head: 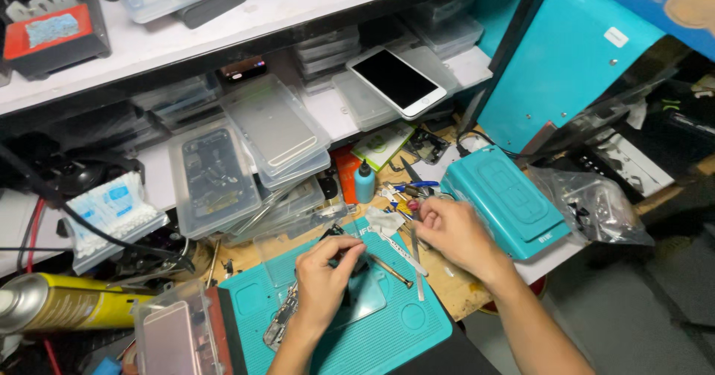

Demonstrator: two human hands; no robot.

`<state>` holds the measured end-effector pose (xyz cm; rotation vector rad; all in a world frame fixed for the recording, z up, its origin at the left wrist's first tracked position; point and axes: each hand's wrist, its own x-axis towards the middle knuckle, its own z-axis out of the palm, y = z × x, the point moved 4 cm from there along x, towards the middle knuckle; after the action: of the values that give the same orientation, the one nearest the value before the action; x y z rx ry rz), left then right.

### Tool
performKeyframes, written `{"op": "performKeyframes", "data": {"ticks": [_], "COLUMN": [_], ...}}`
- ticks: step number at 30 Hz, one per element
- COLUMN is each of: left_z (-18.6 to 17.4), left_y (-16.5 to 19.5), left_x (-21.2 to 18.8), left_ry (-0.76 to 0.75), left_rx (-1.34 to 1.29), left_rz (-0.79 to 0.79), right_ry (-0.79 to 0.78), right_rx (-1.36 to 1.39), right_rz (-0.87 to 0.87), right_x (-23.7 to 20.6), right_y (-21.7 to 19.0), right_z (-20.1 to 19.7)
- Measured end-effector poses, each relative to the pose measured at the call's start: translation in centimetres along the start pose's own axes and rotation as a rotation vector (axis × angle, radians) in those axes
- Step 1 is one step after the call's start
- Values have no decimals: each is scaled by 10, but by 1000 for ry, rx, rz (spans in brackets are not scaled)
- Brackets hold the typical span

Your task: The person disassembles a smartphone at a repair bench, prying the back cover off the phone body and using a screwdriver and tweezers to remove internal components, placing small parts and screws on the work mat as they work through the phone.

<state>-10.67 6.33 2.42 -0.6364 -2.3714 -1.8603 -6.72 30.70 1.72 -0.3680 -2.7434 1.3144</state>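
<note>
My left hand (328, 271) rests on the teal work mat (387, 338), its fingers pinched on a small dark part at about the top of an opened phone (287, 323) lying on the mat. My right hand (450, 230) hovers just right of it, over a cluster of small tools, fingers curled around something small that I cannot make out. A screwdriver (391, 271) with a brown handle lies between the two hands. Tweezers (417, 267) lie beside it.
Clear plastic cases (216, 181) with phone parts are stacked behind the mat. A white phone (398, 81) lies on a shelf. A teal device (510, 200) stands at right, a small blue bottle (364, 181) behind the tools, a yellow spray can (67, 300) at left.
</note>
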Motion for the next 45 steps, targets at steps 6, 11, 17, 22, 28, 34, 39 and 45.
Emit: {"op": "performKeyframes", "data": {"ticks": [6, 11, 17, 22, 28, 34, 39, 45], "left_z": [-41, -82, -107, -115, -115, -113, -113, -113], "left_y": [9, 27, 41, 44, 44, 44, 44, 45], "left_x": [-13, -27, -36, -42, -42, -41, -42, -42], "left_ry": [193, 302, 320, 298, 270, 261, 237, 204], "left_rx": [3, 155, 192, 185, 157, 154, 175, 226], "left_rz": [72, 263, 377, 382, 392, 423, 454, 507], "right_ry": [-289, -423, -223, -188, -199, -205, -211, -213], "right_rx": [827, 702, 260, 197, 222, 160, 189, 159], "right_rz": [-79, -42, -662, -649, -716, -639, -710, -697], "right_x": [-12, -16, -30, -33, -35, -33, -33, -32], "right_y": [-46, -76, -132, -147, -154, -152, -153, -150], "right_z": [22, 56, 49, 47, 46, 46, 46, 45]}}
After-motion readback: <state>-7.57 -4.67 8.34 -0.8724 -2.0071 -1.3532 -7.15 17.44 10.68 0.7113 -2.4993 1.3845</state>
